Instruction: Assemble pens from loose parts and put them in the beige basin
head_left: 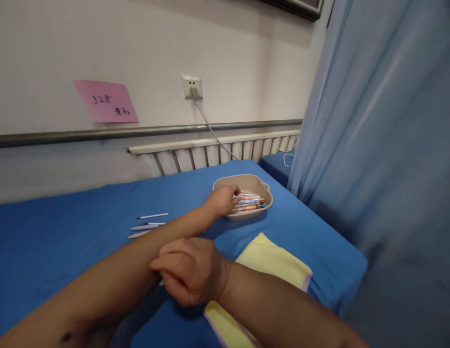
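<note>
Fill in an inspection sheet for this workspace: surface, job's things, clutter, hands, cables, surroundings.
Surface: blue cover, lightly creased.
Job's things: pen-like sticks in a beige basin; loose sticks lie left of it.
Clutter: yellow cloth, partly hidden by the right arm.
Hands: left hand at the basin's sticks, grip unclear; right hand curled, contents unclear.
Cables: cord plugged into the wall socket.
Surroundings: pink note on the wall; blue curtain at right.

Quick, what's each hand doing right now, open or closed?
Left hand: at the slim items in the beige basin; grip cannot be told.
Right hand: curled closed; whether it holds anything cannot be told.
</note>
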A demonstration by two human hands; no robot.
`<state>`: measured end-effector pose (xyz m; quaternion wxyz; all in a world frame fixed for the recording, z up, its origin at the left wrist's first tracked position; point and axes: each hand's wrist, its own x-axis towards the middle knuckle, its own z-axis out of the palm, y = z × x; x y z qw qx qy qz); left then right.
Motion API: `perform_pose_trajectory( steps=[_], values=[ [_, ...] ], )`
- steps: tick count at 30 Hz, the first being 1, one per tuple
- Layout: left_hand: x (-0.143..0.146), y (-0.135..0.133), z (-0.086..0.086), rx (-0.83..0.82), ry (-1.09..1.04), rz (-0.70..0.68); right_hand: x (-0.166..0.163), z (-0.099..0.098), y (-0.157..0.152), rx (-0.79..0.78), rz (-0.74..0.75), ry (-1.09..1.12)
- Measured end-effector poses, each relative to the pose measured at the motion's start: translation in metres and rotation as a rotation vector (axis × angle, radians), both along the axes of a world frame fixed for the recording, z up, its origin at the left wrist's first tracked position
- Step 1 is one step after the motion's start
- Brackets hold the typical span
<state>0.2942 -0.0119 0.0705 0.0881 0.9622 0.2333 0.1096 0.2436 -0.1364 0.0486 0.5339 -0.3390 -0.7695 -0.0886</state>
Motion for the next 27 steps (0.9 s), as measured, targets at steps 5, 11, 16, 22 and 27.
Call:
perform_pose_trajectory(
  steps=[5, 11, 16, 22, 27],
  values=[
    [-0.096, 0.0, 0.007, -0.271, -0.374, 0.164, 0.008, -0.009, 0.009, -0.198, -0.068, 0.462],
    [-0.251, -0.011, -0.03, -0.273, -0.509, 0.657, 0.024, -0.037, 0.044, -0.515, -0.074, 0.954],
    [-0.305, -0.022, -0.055, -0.311, -0.555, 0.811, 0.028, -0.057, 0.057, -0.615, -0.09, 0.957],
    [-0.299, -0.01, -0.067, -0.308, -0.547, 0.701, 0.018, -0.077, 0.056, -0.672, -0.188, 0.75],
    [-0.294, -0.003, -0.072, -0.194, -0.401, 0.588, 0.01, -0.089, 0.06, -0.662, -0.305, 0.503]
  ],
)
